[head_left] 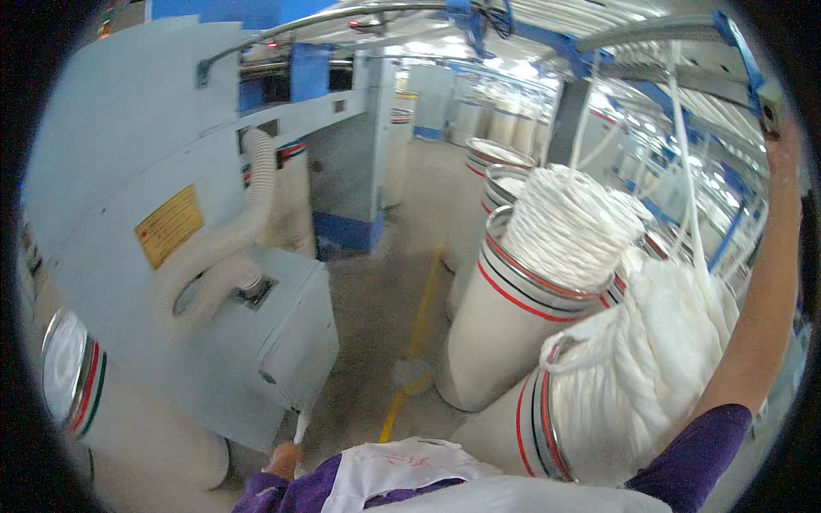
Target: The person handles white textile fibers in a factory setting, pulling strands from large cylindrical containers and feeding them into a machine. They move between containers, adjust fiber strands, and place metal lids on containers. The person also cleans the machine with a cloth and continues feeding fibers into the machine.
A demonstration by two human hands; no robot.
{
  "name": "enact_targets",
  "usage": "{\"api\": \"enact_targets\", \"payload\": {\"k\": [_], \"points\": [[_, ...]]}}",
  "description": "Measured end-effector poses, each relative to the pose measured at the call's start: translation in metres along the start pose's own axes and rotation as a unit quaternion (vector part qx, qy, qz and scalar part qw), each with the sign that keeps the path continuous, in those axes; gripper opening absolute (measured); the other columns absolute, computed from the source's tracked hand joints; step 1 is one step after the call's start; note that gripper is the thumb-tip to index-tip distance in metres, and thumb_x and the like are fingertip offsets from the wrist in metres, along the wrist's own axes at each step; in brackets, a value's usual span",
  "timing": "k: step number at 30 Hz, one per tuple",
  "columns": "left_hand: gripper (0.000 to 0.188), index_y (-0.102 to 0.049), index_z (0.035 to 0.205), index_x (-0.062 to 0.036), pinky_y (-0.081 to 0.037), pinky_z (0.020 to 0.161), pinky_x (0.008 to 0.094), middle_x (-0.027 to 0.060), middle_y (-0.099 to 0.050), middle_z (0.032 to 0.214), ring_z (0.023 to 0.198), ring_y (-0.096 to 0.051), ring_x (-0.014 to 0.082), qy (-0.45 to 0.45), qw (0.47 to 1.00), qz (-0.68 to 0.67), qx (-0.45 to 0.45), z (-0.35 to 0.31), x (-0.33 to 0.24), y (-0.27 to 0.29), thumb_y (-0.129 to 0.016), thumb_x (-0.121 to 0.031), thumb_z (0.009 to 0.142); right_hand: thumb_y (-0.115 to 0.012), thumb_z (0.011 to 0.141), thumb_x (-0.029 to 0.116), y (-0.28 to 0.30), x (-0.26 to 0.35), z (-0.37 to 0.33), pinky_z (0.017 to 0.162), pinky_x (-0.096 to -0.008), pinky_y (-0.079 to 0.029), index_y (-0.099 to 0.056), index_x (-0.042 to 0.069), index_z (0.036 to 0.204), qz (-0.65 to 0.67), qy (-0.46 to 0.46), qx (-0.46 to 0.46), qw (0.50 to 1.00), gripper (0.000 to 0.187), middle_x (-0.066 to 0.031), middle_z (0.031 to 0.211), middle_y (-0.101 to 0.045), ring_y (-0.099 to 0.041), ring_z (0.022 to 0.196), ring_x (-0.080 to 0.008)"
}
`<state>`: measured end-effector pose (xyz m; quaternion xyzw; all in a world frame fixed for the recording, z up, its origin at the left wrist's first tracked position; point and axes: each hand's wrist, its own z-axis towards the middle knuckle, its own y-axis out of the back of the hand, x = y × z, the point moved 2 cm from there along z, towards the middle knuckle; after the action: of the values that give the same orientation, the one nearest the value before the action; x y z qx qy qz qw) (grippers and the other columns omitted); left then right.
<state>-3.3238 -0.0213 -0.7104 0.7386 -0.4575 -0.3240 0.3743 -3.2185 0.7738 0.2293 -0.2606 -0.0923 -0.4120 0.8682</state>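
Note:
Low at the lower edge, my left hand (284,460) is closed around a white fibre sliver (303,423). The strand rises a short way from my fist toward the grey cabinet. My right arm reaches high, and my right hand (780,145) is at the small pale box (772,107) on the overhead rail's end. Its fingers are mostly hidden at the picture's dark rim. Below that arm, a can (513,427) overflows with loose white sliver (658,333). Beside it, another can (487,333) holds a tall coiled stack of sliver (564,227).
On the left stands a large grey machine (111,128) with a ribbed hose (261,179) and a low cabinet (291,316). A can (154,427) stands at lower left. More cans line the right side of the aisle, where a yellow line (419,316) runs along the floor.

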Motion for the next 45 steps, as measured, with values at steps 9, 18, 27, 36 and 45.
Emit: {"api": "enact_targets", "payload": {"k": [9, 18, 27, 36, 45], "points": [[0.046, -0.070, 0.102, 0.0010, -0.050, 0.084, 0.0510, 0.0239, -0.069, 0.104, 0.099, -0.066, 0.0406, -0.230, 0.949, 0.179, 0.124, 0.100, -0.031, 0.017, -0.048, -0.039, 0.095, -0.050, 0.099, 0.047, 0.052, 0.086, -0.147, 0.108, -0.0363, -0.043, -0.038, 0.005, 0.144, -0.171, -0.002, 0.082, 0.982, 0.063, -0.0190, 0.134, -0.055, -0.056, 0.123, -0.0273], [0.047, -0.071, 0.102, -0.0001, -0.049, 0.086, 0.0514, 0.0229, -0.069, 0.103, 0.099, -0.065, 0.0418, -0.498, 0.731, 0.403, 0.235, 0.095, -0.239, -0.040, -0.048, -0.041, 0.094, -0.051, 0.097, 0.046, 0.284, 0.282, -0.261, 0.088, -0.0334, -0.046, -0.053, 0.007, 0.131, -0.674, -0.060, 0.026, 0.736, 0.052, -0.0108, 0.113, -0.063, -0.058, 0.102, -0.0189], [0.049, -0.071, 0.101, -0.0012, -0.049, 0.087, 0.0518, 0.0220, -0.069, 0.103, 0.099, -0.065, 0.0430, -0.634, 0.536, 0.502, 0.244, -0.111, -0.353, -0.217, -0.048, -0.044, 0.094, -0.057, 0.091, 0.044, 0.613, 0.491, -0.501, 0.076, -0.0400, -0.049, -0.065, 0.008, 0.116, -0.795, -0.370, -0.132, 0.463, 0.044, -0.0116, 0.089, -0.069, -0.065, 0.084, -0.0252], [0.045, -0.071, 0.105, -0.0053, -0.050, 0.090, 0.0500, 0.0187, -0.069, 0.108, 0.104, -0.064, 0.0398, -0.714, 0.529, 0.428, 0.166, -0.390, -0.419, -0.322, -0.050, -0.043, 0.091, -0.074, 0.077, 0.023, 0.749, 0.729, -0.649, 0.100, -0.0433, -0.043, -0.059, 0.001, 0.125, -0.915, -0.372, -0.140, 0.072, 0.055, -0.0234, 0.124, -0.058, -0.054, 0.117, -0.0381], [0.047, -0.067, 0.115, -0.0083, -0.050, 0.094, 0.0472, 0.0181, -0.065, 0.120, 0.113, -0.061, 0.0372, -0.681, 0.456, 0.562, 0.114, -0.513, -0.513, -0.439, -0.057, -0.046, 0.089, -0.074, 0.079, 0.042, 0.830, 0.840, -0.720, 0.108, -0.0500, -0.034, -0.042, 0.002, 0.142, -0.872, -0.423, -0.220, -0.113, 0.081, -0.0215, 0.136, -0.051, -0.045, 0.128, -0.0391]]}}
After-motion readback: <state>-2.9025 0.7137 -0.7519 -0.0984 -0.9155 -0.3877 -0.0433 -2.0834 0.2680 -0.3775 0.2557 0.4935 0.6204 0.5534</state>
